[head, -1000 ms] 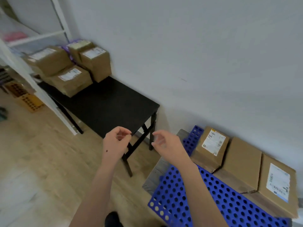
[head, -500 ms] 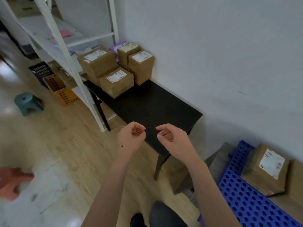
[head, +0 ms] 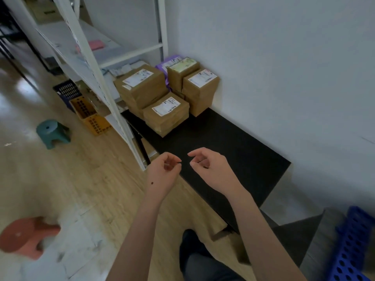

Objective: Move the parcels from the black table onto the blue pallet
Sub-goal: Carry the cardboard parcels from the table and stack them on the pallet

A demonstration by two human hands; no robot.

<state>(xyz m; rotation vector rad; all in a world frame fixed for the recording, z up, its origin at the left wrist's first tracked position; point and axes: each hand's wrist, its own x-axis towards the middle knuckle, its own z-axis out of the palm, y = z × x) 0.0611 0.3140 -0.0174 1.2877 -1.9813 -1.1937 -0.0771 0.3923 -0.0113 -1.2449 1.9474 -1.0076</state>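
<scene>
Cardboard parcels (head: pixel 166 113) crowd the far end of the black table (head: pixel 233 142). Left hand (head: pixel 162 173) and right hand (head: pixel 211 169) hover by its near edge, fingers loosely curled, holding nothing.

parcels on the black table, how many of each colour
brown cardboard parcels: 4
purple parcel: 1
total: 5 in view on the black table; any hidden behind the stack cannot be counted
</scene>
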